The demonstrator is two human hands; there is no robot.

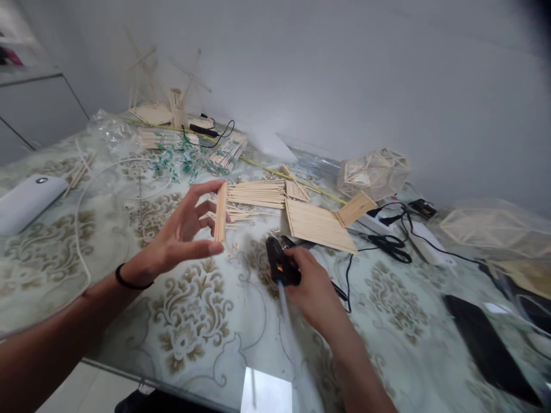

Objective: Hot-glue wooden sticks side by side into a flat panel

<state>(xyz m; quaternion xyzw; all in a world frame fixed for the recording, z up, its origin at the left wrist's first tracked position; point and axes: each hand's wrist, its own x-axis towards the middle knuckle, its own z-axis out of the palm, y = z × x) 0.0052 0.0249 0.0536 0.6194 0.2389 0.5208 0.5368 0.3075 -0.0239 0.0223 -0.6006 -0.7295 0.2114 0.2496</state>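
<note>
Pinched upright in the left hand [183, 232], raised above the surface [193, 321] and just in front of the loose stick stack [258, 194]: a narrow stick strip [221, 212], thumb under the lower end, fingertips [213, 186] on the top, the remaining fingers spread loose. Probably very light and stiff along the grain, yet thin. Likely to snap or split at any glued seam under a hard squeeze, so best taken by the two ends or the long edges, lightly, as here. Clenched in the right hand [316, 289], low over the surface: a black glue gun [280, 265], nozzle aimed away toward the strip, clear glue rod [284, 307] sticking out of the back. Judged heavier, rigid and hot at the tip – safe to grasp only by the handle, with the cord [346, 287] hanging off to the right. Close by on the surface – a flat stick panel [318, 225], black scissors [391, 246], and a white device [26, 201] at far left.
</note>
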